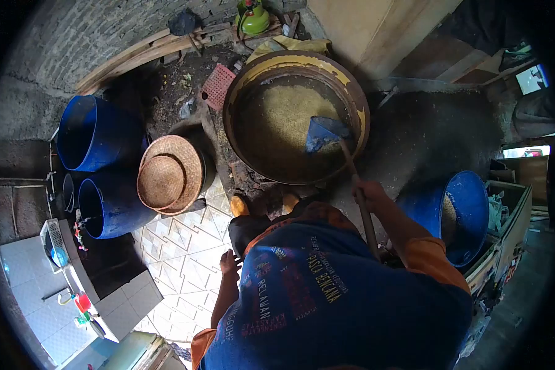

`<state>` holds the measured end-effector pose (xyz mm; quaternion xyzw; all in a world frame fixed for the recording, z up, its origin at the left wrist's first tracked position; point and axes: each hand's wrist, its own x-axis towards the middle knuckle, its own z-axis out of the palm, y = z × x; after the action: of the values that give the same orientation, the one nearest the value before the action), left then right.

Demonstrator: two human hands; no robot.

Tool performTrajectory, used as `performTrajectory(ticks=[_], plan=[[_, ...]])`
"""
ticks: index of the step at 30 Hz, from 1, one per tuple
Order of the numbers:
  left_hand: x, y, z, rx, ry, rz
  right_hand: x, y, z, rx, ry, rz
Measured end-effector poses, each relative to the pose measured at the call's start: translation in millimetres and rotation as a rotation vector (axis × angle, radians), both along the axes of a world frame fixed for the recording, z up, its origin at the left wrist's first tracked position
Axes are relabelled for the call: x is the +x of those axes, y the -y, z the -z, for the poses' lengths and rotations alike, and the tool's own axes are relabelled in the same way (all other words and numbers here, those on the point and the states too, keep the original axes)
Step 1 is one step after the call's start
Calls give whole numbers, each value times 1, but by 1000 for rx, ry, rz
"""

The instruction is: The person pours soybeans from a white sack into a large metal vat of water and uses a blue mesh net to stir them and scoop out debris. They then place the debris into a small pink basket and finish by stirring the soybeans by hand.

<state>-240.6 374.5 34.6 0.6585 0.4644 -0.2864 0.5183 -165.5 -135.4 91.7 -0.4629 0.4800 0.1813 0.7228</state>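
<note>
My right hand (369, 192) is wrapped round the wooden handle of a long-handled blue scoop (324, 132). The scoop's head rests in a large round pan (229, 111) with a worn yellow inner rim. Pale yellowish grains or pieces (290, 111) are heaped in the pan, too small to name; the scoop touches their right edge. My left hand (228, 263) hangs beside my body over the tiled floor, fingers loosely apart, nothing visible in it.
Blue barrels stand at left, one at the back (77, 132) and one nearer (95, 206). Stacked woven baskets (194, 166) sit beside them. Another blue barrel (468, 209) is at right. A pink plastic basket (217, 86) and green gas cylinder (253, 20) lie beyond.
</note>
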Motion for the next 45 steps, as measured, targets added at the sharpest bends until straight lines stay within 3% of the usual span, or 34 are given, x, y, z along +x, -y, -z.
performTrajectory(ticks=[6,9,12,14,15,17,18,24,29,33,35,36,39,43,45], plan=[[-14,-4,3,-14,42,24,35,17,31,6,121,39],[-25,-9,18,-22,24,23,56,11,19,-187,135,7],[-42,-23,51,-11,172,110,77,15,25,-231,128,-103],[-32,-12,24,-1,123,51,91,26,63,-447,258,-336],[-28,-7,11,5,67,-3,100,22,59,-446,263,-339],[-38,-15,26,7,103,64,118,6,36,-432,107,-117],[-45,-19,33,28,157,110,126,5,36,-431,111,-122],[-65,-27,43,45,192,127,173,-5,49,-637,28,-323],[-69,-20,25,55,155,94,201,-23,67,-1002,-33,-580],[-78,-25,44,34,175,60,213,-43,81,-917,43,-629],[-75,-22,41,54,152,70,210,-61,75,-1254,163,-670],[-74,-21,40,56,154,65,210,-64,69,-1098,146,-742],[-72,-22,40,75,128,71,206,-85,55,-1080,166,-833],[-65,-16,29,69,114,30,194,-92,88,-1019,396,-806],[-57,-11,20,70,90,26,184,-98,69,-1047,323,-822]])
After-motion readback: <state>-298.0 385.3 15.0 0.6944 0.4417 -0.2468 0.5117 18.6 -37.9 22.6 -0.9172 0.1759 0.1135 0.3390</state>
